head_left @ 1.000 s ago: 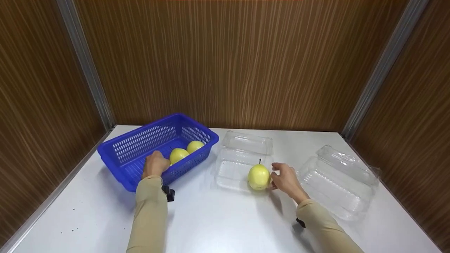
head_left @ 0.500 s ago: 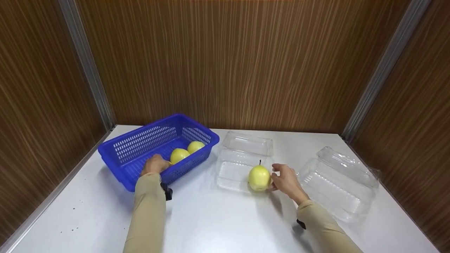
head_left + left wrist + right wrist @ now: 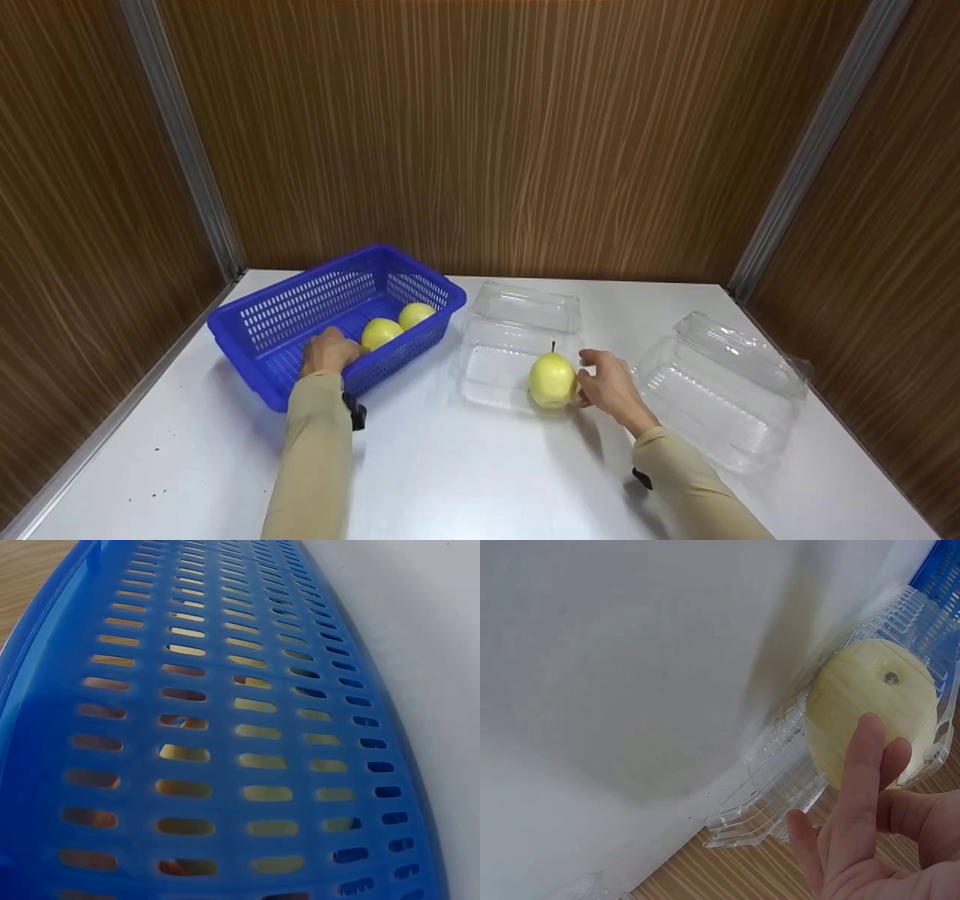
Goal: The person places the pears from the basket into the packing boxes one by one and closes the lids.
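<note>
Left hand (image 3: 328, 351) in blue basket (image 3: 255, 330), grip unclear; right hand (image 3: 609, 384) relaxed, touching pear (image 3: 552, 380)

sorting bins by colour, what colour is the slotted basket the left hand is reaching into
Blue. The basket shows best in the head view; the left hand is inside it.

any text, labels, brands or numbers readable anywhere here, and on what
None can be read: no lettering shows on the blue slotted plastic basket, the yellow pears, the two clear plastic clamshell boxes, the white table or the wood-grain walls.
</note>
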### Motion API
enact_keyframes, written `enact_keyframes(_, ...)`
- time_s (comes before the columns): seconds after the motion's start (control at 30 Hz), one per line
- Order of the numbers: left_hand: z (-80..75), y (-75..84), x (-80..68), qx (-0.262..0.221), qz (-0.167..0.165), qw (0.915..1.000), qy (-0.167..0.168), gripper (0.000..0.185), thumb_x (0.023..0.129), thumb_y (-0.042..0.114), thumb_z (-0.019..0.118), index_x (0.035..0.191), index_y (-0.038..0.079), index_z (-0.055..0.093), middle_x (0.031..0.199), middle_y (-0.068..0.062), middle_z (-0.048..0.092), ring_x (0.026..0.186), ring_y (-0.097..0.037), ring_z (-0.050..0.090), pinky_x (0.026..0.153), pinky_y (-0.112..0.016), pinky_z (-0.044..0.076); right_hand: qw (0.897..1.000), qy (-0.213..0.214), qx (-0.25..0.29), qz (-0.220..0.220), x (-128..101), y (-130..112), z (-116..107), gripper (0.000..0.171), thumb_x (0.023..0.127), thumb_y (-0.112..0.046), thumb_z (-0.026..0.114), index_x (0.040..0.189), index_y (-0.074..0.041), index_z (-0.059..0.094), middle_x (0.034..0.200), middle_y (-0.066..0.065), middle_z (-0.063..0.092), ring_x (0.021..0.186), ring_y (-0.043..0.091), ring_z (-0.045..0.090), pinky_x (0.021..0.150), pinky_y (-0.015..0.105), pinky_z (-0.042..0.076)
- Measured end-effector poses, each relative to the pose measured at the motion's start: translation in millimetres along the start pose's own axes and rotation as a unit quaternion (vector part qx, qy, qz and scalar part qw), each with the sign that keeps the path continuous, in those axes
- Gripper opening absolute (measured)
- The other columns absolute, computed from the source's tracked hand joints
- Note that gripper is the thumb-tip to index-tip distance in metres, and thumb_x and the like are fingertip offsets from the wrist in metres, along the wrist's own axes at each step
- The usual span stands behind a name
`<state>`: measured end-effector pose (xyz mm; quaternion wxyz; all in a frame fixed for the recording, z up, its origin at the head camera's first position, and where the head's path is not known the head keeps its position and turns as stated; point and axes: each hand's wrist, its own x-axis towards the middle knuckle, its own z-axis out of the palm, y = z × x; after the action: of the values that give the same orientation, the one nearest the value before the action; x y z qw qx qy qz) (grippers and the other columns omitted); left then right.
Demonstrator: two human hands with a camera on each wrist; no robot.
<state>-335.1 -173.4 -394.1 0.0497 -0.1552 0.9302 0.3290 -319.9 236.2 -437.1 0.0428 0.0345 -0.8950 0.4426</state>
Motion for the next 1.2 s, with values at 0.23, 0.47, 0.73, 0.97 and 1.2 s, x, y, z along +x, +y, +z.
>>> enact_keyframes(0.23,0.5,2.7,-0.2,-0.033,0.014,0.9984,0.044,0.080,0.087,0.037,0.063,0.145,-0.009,0.032,0.140,-0.037,0.039,0.132,-0.052,0.037,0.111,-0.059,0.032,1.000,0.001,-0.007,-0.004,0.2,-0.7,0.1,0.050,0.084,0.006,0.048,0.133,0.015,0.049,0.127,0.038,0.055,0.053,0.013,0.064,0.051,0.031,0.057)
enact_keyframes(0.47,-0.8,7.7,1.1,-0.080,0.032,0.9948,0.055,0.096,0.083,0.041,0.067,0.154,0.001,0.018,0.144,-0.034,0.036,0.132,-0.052,0.037,0.110,-0.062,0.032,1.000,0.003,-0.013,-0.009,0.0,-0.9,0.4,0.049,0.084,0.007,0.048,0.132,0.016,0.049,0.126,0.038,0.056,0.054,0.013,0.065,0.051,0.031,0.057)
enact_keyframes(0.73,0.6,14.0,4.5,-0.100,0.066,0.9898,0.077,0.088,0.080,0.035,0.073,0.150,0.009,0.028,0.138,-0.030,0.034,0.124,-0.045,0.044,0.104,-0.058,0.041,1.000,-0.003,-0.011,-0.004,0.8,-1.5,-0.6,0.050,0.084,0.006,0.047,0.133,0.015,0.049,0.127,0.037,0.055,0.053,0.012,0.064,0.051,0.030,0.057)
enact_keyframes(0.97,4.9,23.8,10.0,-0.122,0.115,0.9805,0.102,0.084,0.079,0.028,0.076,0.148,0.013,0.032,0.133,-0.021,0.042,0.120,-0.037,0.045,0.101,-0.052,0.044,1.000,-0.002,-0.011,-0.002,1.8,-2.0,-1.4,0.051,0.084,0.006,0.047,0.134,0.015,0.048,0.128,0.037,0.055,0.052,0.011,0.063,0.051,0.030,0.057)
enact_keyframes(1.2,10.7,31.0,14.1,-0.126,0.169,0.9700,0.121,0.079,0.077,0.022,0.075,0.147,0.020,0.039,0.132,-0.019,0.042,0.118,-0.034,0.045,0.095,-0.049,0.048,1.000,-0.003,-0.024,-0.015,2.7,-1.1,0.3,0.049,0.084,0.006,0.048,0.132,0.017,0.049,0.126,0.037,0.056,0.053,0.011,0.064,0.049,0.028,0.056)
